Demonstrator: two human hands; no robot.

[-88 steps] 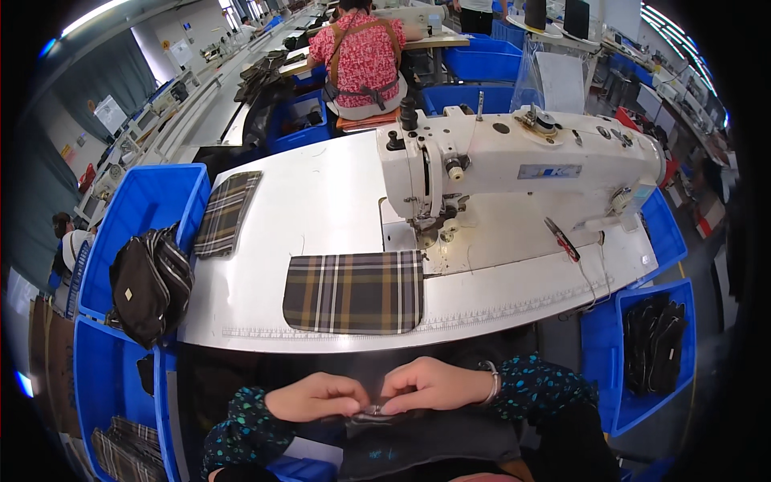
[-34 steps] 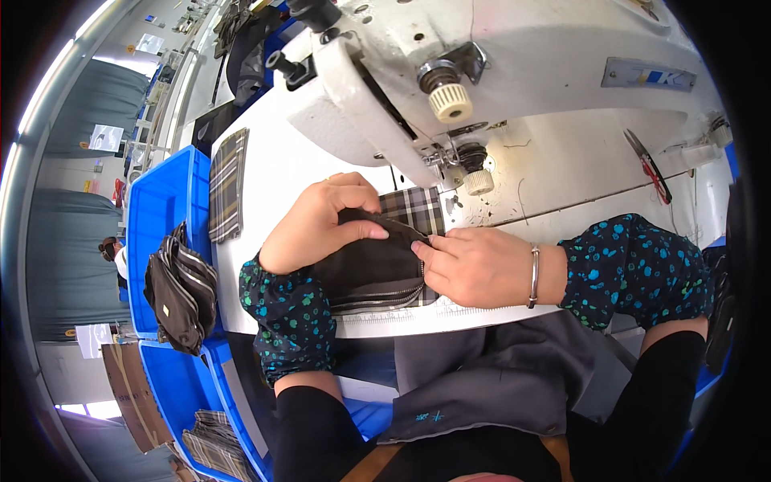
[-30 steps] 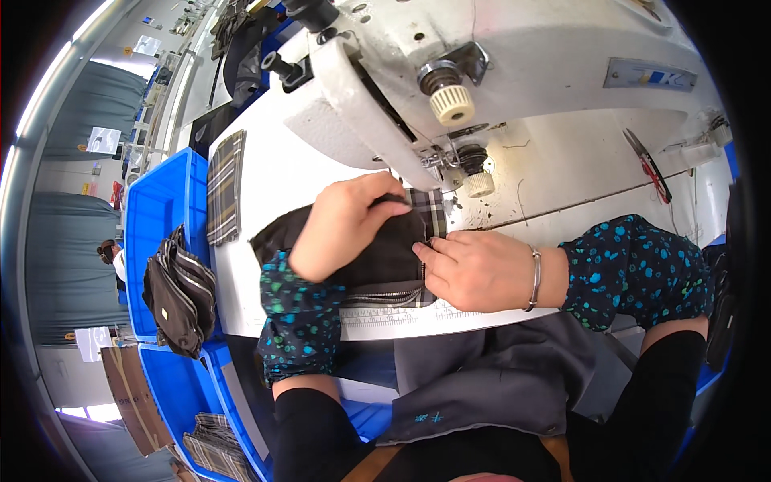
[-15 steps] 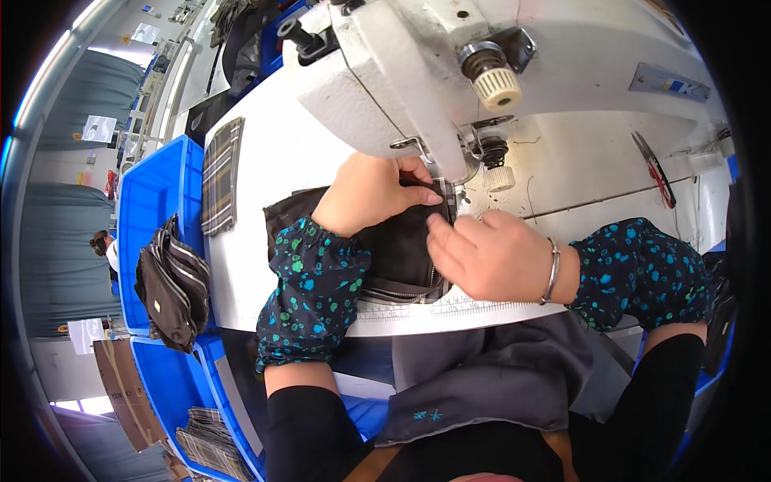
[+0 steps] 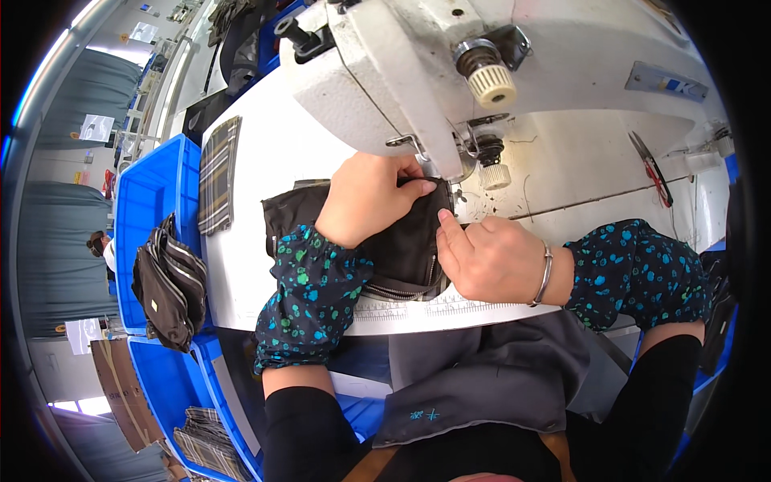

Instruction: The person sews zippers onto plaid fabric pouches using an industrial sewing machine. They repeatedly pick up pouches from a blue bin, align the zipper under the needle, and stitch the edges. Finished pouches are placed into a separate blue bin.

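Note:
Under the white sewing machine's head (image 5: 434, 128) lies a dark zippered fabric piece (image 5: 401, 249) at the presser foot. My left hand (image 5: 361, 193) is closed on its upper edge near the needle, thumb on top. My right hand (image 5: 494, 261) has bent fingers gripping and pressing the piece's right edge, beside a zipper. Both forearms wear dark spotted sleeves. Beneath my hands, along the front of the white table (image 5: 241, 281), runs a printed ruler. Whatever lies under the dark piece is mostly hidden.
A plaid panel (image 5: 218, 173) is at the table's left. Blue bins (image 5: 144, 185) stand left, dark zippered pouches (image 5: 165, 285) draped over their rim, plaid pieces (image 5: 201, 434) in the lower one. Red-handled scissors (image 5: 652, 169) lie right of the machine. A person (image 5: 100, 249) sits far left.
From 2.9 seconds ago my hands have risen from my lap onto the table, with dark fabric over the front plaid panel. Over the last second they have shifted the fabric up toward the needle.

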